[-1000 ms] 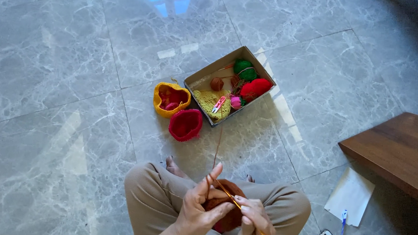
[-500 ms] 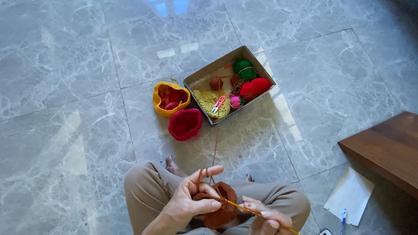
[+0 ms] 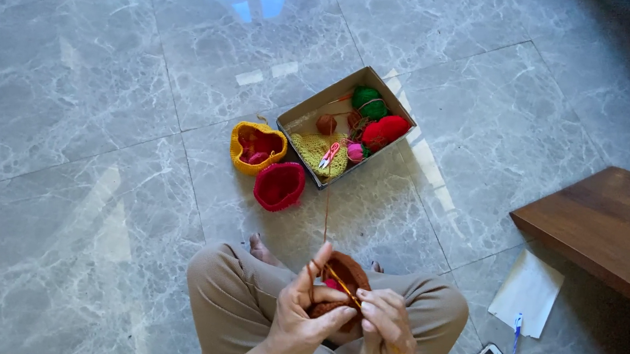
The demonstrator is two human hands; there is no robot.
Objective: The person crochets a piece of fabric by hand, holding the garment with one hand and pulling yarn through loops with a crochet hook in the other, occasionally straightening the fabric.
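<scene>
While both hands grip it, crochet hook (image 3: 343, 286) slanting up-left, brown crochet piece (image 3: 339, 284) behind

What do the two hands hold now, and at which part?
The left hand grips the brown crochet piece at its lower edge, with the yarn over a raised finger. The right hand pinches the hook by its shaft.

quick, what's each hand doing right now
Left hand: closed on the brown crochet piece, brown yarn strand over its raised forefinger.
Right hand: closed on the crochet hook.
</scene>
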